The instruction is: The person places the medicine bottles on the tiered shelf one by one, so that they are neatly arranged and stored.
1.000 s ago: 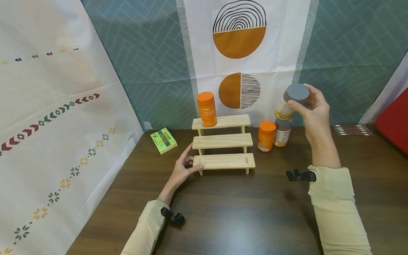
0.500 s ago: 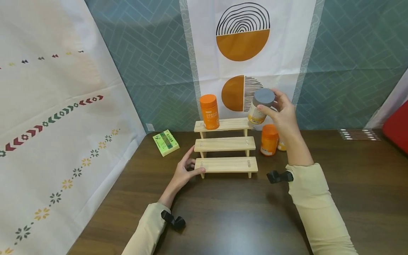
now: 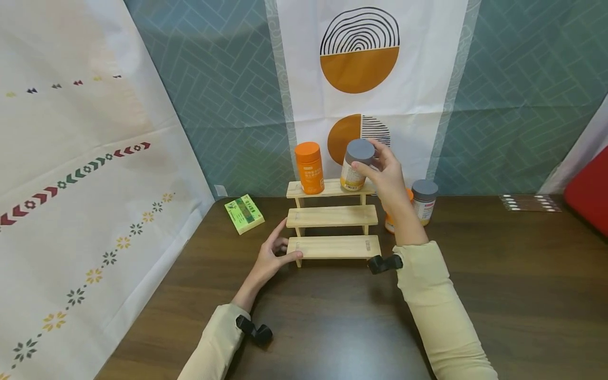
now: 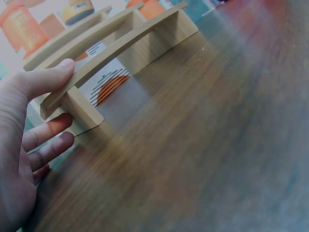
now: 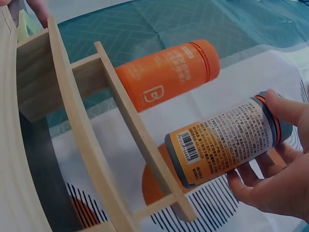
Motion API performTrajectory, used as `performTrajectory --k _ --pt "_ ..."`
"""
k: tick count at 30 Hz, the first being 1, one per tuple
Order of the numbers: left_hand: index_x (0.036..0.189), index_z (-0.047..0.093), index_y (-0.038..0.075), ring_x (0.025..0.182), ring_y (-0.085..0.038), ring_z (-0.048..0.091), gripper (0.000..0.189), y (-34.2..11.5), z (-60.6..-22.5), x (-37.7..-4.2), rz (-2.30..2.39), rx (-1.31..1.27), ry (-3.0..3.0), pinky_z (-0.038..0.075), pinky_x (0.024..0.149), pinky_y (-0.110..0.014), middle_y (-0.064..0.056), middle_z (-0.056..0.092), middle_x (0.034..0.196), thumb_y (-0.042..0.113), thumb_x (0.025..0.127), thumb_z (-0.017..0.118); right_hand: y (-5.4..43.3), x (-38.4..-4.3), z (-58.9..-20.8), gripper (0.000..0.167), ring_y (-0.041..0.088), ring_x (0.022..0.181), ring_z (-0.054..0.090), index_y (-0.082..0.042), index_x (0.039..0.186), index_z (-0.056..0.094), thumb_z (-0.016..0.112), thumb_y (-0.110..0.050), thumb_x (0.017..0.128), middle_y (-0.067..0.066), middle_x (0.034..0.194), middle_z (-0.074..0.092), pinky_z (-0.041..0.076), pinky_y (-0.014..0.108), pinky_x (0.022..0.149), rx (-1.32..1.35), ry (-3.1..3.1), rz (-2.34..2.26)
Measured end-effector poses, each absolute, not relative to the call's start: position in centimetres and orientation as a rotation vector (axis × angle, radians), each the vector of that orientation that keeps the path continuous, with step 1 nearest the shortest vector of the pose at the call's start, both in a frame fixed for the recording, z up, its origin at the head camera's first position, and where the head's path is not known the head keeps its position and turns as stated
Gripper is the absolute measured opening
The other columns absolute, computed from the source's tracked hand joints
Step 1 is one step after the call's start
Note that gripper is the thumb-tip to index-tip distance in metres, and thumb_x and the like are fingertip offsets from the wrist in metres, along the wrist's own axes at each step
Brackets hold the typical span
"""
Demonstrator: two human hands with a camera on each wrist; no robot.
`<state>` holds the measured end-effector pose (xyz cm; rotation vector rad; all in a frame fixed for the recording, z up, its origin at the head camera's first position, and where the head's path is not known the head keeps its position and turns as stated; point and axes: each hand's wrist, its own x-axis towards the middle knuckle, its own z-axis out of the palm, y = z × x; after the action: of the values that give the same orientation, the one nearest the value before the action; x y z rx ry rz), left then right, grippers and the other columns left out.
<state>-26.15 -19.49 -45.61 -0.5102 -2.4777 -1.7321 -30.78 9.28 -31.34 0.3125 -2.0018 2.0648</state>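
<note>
My right hand point(image 3: 390, 177) grips a grey-lidded supplement bottle point(image 3: 352, 178) near its lid. The bottle's base is close over the right half of the top step; its yellow-and-white label with a barcode point(image 5: 189, 146) shows in the right wrist view. An orange bottle point(image 3: 311, 174) stands upright at the top step's left end. My left hand point(image 3: 268, 258) holds the left end of the three-step wooden rack point(image 3: 332, 216). In the left wrist view the thumb point(image 4: 63, 70) lies on the lowest step, with the other fingers below it beside the leg.
Right of the rack stand another grey-lidded bottle point(image 3: 425, 203) and an orange bottle point(image 3: 389, 224), mostly hidden by my right forearm. A green-and-yellow box point(image 3: 244, 214) lies left of the rack. A red object point(image 3: 591, 190) is at the far right. A cloth-covered wall rises behind.
My right hand has carried the grey-lidded bottle left and down, from above the other bottles to over the top step. My left hand has stayed on the rack.
</note>
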Motion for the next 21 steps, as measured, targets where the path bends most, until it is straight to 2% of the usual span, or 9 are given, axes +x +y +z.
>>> performTrajectory --k 10,15,21 --pt "0.156 0.027 0.018 0.081 -0.01 0.063 0.089 -19.5 -45.7 -26.3 -1.725 -0.519 -2.47 0.047 0.082 -0.027 -0.026 0.07 0.1 0.006 0.083 0.076 8.0 -31.9 -32.5 0.067 0.03 0.14 0.037 -0.015 0.153 0.031 0.064 -0.015 0.095 0.013 0.151 0.041 0.028 0.045 0.117 0.334 -2.01 2.034" --pt "0.155 0.028 0.019 0.08 -0.012 0.063 0.089 -19.7 -45.7 -26.1 -1.73 -0.487 -2.477 0.046 0.081 -0.027 -0.026 0.07 0.098 0.005 0.082 0.076 7.5 -32.5 -33.2 0.067 0.03 0.139 0.038 -0.014 0.154 0.028 0.062 -0.018 0.096 0.014 0.151 0.04 0.028 0.047 0.116 0.366 -1.994 2.014" --pt "0.156 0.026 0.019 0.081 -0.01 0.063 0.089 -19.7 -45.9 -26.1 -1.749 -0.513 -2.466 0.047 0.082 -0.026 -0.027 0.069 0.1 0.005 0.083 0.076 7.1 -33.4 -34.1 0.063 0.028 0.134 0.041 -0.01 0.151 0.033 0.063 -0.017 0.095 0.013 0.149 0.043 0.032 0.043 0.113 0.356 -1.937 2.005"
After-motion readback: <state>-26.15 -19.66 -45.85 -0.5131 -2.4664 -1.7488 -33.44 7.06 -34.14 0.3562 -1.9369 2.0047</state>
